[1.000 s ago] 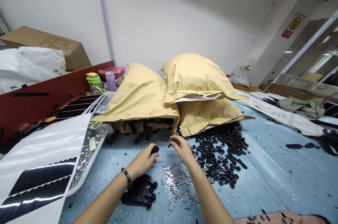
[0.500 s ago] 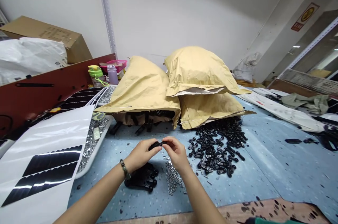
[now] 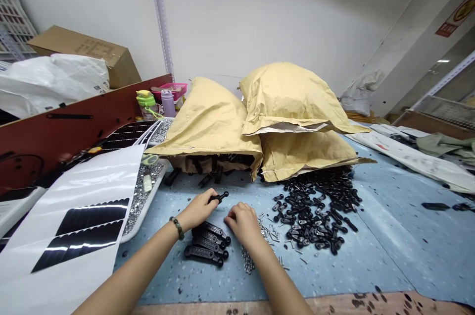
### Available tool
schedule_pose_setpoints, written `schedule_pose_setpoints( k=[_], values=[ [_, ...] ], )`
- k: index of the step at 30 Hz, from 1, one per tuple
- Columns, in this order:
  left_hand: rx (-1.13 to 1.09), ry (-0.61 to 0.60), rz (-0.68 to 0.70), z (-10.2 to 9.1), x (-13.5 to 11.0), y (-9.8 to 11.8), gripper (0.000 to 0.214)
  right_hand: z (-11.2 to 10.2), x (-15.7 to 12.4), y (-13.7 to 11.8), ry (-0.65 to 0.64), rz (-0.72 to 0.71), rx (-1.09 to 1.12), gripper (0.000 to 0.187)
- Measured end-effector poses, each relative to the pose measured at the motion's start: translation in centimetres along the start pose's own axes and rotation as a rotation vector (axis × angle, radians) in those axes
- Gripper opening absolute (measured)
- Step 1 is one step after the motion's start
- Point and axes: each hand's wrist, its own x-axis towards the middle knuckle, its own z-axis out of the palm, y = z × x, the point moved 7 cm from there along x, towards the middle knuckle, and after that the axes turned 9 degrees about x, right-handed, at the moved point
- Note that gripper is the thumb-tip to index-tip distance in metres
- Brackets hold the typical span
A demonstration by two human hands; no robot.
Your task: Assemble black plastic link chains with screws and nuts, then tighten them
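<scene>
One part (image 3: pixel 220 198), left hand (image 3: pixel 198 210) only now

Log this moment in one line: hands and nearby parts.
left hand: holds black part | right hand: beside screws, grip unclear | long parts: between forearms | small parts: heaped right of screws

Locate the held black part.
Head view, lower half, just left of centre: the black part juts from the left hand, beyond the row of black pieces.
</scene>
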Motion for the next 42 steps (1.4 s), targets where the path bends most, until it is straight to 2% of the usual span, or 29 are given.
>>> schedule_pose_setpoints(
  k=[2,5,8,14,16,19,21,23,26,28,31,37,39,42],
  values=[
    [0.008,-0.041,0.075,0.6,0.1,0.5,0.020,-0.5,-0.4,0.0,0.013,-0.008,-0.011,0.006],
    [0.046,-0.129,0.197,1.9,0.0,1.6,0.020,-1.2,-1.4,0.1,-0.005,-0.063,-0.011,0.023],
    [0.109,-0.187,0.251,3.0,-0.1,2.1,0.025,-0.7,-2.3,0.0,-0.056,-0.123,-0.026,0.025],
    [0.185,-0.257,0.256,3.0,-0.5,1.3,0.027,1.0,-2.9,-1.0,-0.067,-0.144,-0.053,0.024],
    [0.195,-0.284,0.240,2.5,-0.9,1.0,0.024,0.6,-2.7,-1.1,-0.084,-0.148,-0.043,0.023],
    [0.207,-0.318,0.194,1.9,-1.4,0.7,0.019,-1.5,-2.4,-0.2,-0.067,-0.115,-0.030,0.024],
    [0.229,-0.302,0.113,1.8,-1.1,0.6,0.019,-3.0,-2.3,0.8,-0.033,-0.069,-0.043,0.027],
    [0.265,-0.261,-0.007,2.0,-0.2,0.3,0.025,-3.4,-2.3,1.4,-0.034,-0.039,-0.071,0.025],
    [0.315,-0.233,-0.166,3.1,1.5,0.2,0.029,-2.3,-2.2,1.3,-0.073,-0.030,-0.120,0.017],
    [0.333,-0.239,-0.219,3.9,2.3,0.4,0.028,-1.3,-1.9,0.9,-0.073,-0.021,-0.143,0.016],
    [0.341,-0.243,-0.243,4.5,2.7,0.8,0.027,-0.8,-1.5,0.5,-0.056,-0.025,-0.132,0.019],
    [0.299,-0.181,-0.224,4.2,2.4,1.6,0.027,-1.9,-1.8,0.1,-0.033,-0.067,0.055,0.016],
    [0.257,-0.137,-0.206,3.5,2.3,1.8,0.027,-2.0,-2.1,-0.2,-0.026,-0.078,0.139,0.019],
    [0.166,-0.031,-0.170,1.3,1.0,2.0,0.020,-1.3,-2.3,-0.8,-0.042,-0.094,0.235,0.018]
  ],
)
